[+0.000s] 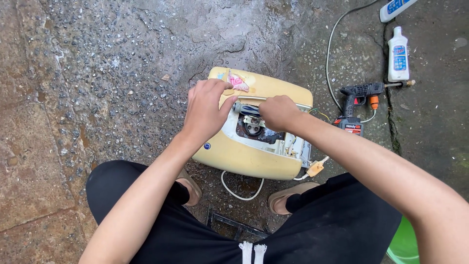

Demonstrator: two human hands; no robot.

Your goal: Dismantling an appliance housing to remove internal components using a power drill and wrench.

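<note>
You are squatting over a yellow appliance housing that is lying on the wet concrete floor, its opened underside facing up. Your left hand is resting on the housing's upper left edge, fingers curled over the rim and thumb pressing toward the opening; that grip is closing on the housing itself. Your right hand is sitting just beside the left grip, on its right, knuckles up and fingers bent down into the exposed cavity. What those fingers are pinching is hidden under the hand, so I cannot tell whether this grip is closed on anything.

Directly below the right grip, dark inner parts and a round metal fitting are showing inside the white frame of the cavity. Just beyond the left grip, a pink and white sticker is lying on the housing's far panel. A white cable is looping out from under the housing, toward you, and a small yellow connector is hanging at the housing's right corner, below your right forearm.

Well to the right of the right grip, a black cordless spray gun is lying on the floor, with a white plastic bottle beyond it. A green basin rim is showing under your right elbow.
</note>
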